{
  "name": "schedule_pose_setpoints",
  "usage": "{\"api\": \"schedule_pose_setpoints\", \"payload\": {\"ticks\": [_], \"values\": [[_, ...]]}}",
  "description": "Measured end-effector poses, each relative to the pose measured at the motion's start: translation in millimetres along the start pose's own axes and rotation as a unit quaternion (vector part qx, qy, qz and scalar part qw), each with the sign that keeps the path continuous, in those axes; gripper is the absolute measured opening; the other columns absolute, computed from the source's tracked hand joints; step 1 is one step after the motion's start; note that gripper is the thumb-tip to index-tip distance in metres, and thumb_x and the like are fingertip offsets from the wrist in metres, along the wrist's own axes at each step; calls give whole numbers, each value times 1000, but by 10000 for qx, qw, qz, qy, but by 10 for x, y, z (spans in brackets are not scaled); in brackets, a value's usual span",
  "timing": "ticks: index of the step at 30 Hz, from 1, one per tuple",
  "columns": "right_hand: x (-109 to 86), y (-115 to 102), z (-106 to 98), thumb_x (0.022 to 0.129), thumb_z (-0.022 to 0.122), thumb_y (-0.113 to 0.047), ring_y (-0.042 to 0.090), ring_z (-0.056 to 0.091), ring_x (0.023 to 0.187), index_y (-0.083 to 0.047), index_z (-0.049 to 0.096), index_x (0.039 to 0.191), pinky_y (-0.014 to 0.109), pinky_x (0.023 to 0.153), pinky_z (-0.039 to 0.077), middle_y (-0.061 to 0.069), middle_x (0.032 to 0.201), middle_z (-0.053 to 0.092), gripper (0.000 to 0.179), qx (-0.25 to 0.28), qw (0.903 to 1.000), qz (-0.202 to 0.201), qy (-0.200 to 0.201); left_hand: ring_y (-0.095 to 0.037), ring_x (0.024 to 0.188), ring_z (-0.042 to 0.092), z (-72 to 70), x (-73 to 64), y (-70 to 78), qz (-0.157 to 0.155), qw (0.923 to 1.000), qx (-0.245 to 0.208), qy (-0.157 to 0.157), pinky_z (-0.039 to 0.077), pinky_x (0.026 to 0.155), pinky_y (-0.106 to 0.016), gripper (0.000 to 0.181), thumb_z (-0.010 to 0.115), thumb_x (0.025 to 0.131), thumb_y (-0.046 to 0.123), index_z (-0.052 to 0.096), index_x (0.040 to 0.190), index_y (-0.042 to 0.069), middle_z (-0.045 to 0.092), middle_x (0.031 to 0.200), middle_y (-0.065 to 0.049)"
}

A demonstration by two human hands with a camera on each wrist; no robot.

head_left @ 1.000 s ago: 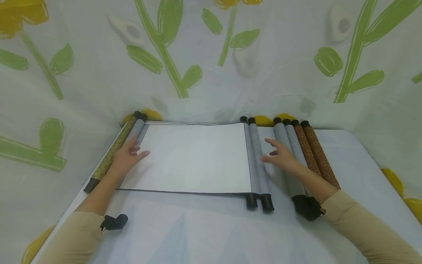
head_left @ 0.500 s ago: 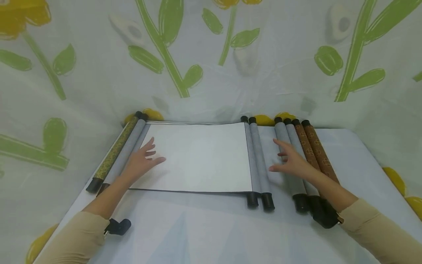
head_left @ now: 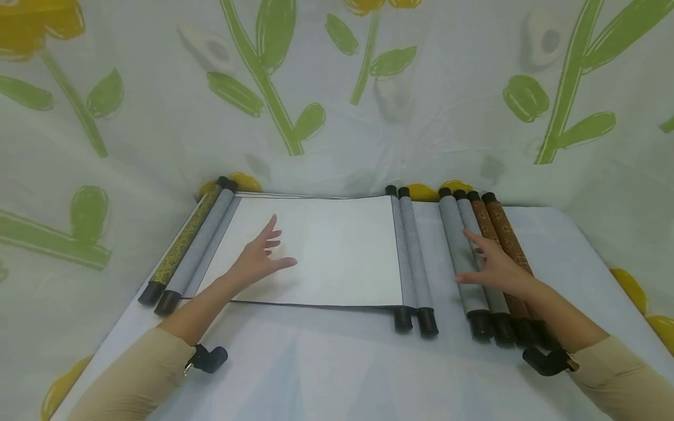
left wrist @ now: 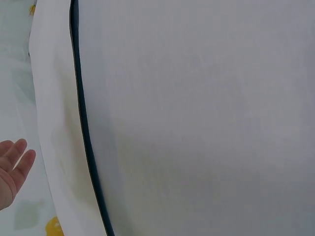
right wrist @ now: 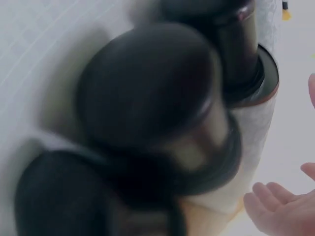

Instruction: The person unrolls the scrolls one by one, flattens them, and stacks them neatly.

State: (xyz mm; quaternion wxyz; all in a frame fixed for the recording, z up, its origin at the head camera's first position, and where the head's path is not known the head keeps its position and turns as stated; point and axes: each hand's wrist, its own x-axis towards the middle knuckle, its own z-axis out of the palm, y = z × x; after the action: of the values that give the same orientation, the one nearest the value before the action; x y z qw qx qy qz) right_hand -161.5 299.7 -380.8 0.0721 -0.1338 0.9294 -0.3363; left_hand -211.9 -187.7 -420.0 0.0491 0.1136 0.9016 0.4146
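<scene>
Head cam: L hand (head_left: 256, 260) over white sheet (head_left: 344, 245), fingers & thumb spread wide, nothing held; seems raised off it, contact n/c. R hand (head_left: 494, 266) also wide, thumb well apart, holding nothing, over grey scrolls (head_left: 457, 248); touch can't be told from here. Sheet lies flat on table (head_left: 316, 374), betw. L grey roll (head_left: 204, 241) (gold-patterned roll (head_left: 184, 240) just beside) and R grey rolls (head_left: 415, 251). Brown scrolls (head_left: 506, 228) far R, next to grey ones. Handling, est.: sheet light, thin, bendy, prob. creases easily; rolls stiffer, likely liable to roll, so best grip = black end caps (head_left: 480, 325) or round roll body, not mid-sheet. L wrist cam: pale sheet fills most of frame, dark edging (left wrist: 86, 123) slightly bowed, suggests soft matl. Fingertips at far L edge, apart from edging, no grip. R wrist cam: caps up close, blurred, look smooth, maybe slippery; hand at lower R, fingers loosely extended, clear of caps, nothing in it.
</scene>
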Motion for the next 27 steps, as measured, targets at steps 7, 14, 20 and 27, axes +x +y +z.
{"api": "schedule_pose_setpoints", "payload": {"ticks": [7,14,20,27], "values": [[-69,97,-55,76,79,-27,58,27,124,4,10,149,69,89,36,37,147,13,105,-7,9997,199,-167,-30,129,46,215,91,164,14,9997,-228,-80,41,100,-48,107,77,77,38,1,152,33,38,149,-10],[-88,173,-78,74,80,-25,60,22,127,9,9,147,69,95,29,38,147,14,107,-74,9993,302,-187,-26,126,49,458,160,336,387,9982,-437,-163,44,98,-45,105,79,75,37,8,152,34,41,147,-9],[-74,236,-106,77,78,-25,61,21,127,7,3,148,67,97,30,39,147,12,108,180,9974,586,-376,-23,125,50,629,194,448,853,9945,-555,-243,45,97,-42,103,80,72,41,14,152,33,43,146,-9],[-64,254,-126,77,79,-26,58,18,131,4,3,149,65,100,29,37,149,11,109,404,9947,859,-395,-19,127,49,876,211,622,1038,9905,-758,-480,45,98,-38,102,79,72,43,14,151,36,42,147,-6]]}}
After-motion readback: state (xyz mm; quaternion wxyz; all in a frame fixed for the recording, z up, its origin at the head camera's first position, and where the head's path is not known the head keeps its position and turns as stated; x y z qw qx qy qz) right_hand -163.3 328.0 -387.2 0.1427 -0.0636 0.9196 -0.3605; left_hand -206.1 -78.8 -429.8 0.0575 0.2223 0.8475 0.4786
